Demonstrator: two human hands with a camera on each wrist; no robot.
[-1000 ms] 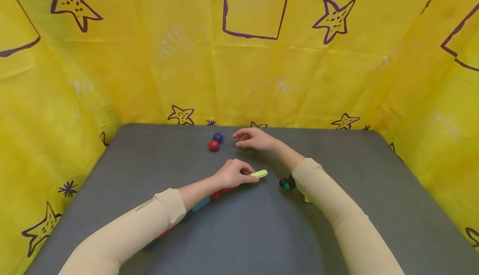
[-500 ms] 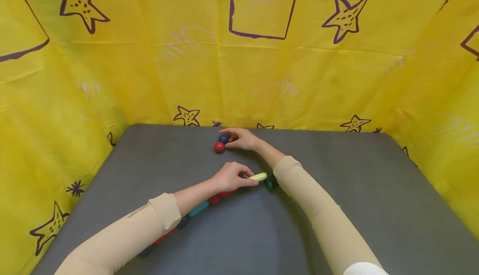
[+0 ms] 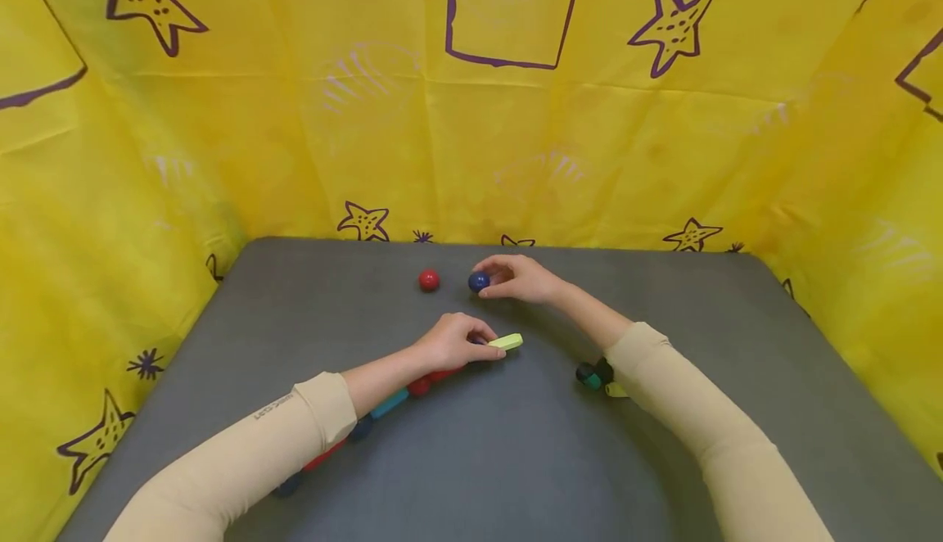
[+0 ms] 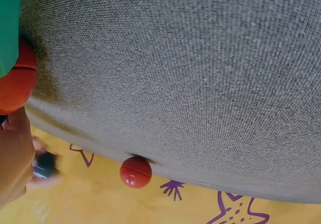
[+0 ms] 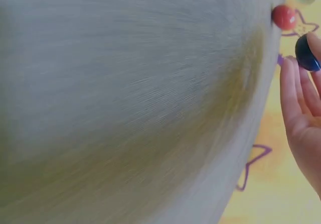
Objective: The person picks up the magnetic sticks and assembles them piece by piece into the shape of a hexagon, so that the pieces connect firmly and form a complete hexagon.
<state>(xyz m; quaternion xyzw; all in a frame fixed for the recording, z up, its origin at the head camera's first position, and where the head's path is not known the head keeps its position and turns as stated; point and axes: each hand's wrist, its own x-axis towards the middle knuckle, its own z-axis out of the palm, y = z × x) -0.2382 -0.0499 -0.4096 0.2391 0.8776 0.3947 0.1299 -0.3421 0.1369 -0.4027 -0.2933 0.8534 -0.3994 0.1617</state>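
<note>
My left hand [image 3: 451,344] pinches a pale yellow bar [image 3: 508,342] between thumb and fingers, low over the table. A dark blue ball sits mostly hidden behind its thumb, at the bar's inner end. Under that forearm runs a row of balls and bars: a red bar [image 3: 445,375], a red ball [image 3: 419,386], a teal bar [image 3: 390,404], then blue and red pieces partly covered by the sleeve. My right hand [image 3: 525,278] grips a dark blue ball [image 3: 479,282] at its fingertips, also seen as a dark ball [image 5: 306,53] in the right wrist view. A loose red ball [image 3: 429,280] lies to its left.
Beside the right sleeve are a black and green piece [image 3: 589,377] and a yellow tube-like piece [image 3: 615,390], partly covered. The grey table [image 3: 471,476] is bordered at the back and sides by a yellow cloth [image 3: 471,157] with drawn stars.
My right hand reached left to the two balls, took hold of the blue one and drew it right, away from the red ball. The left hand keeps its grip nearly in place.
</note>
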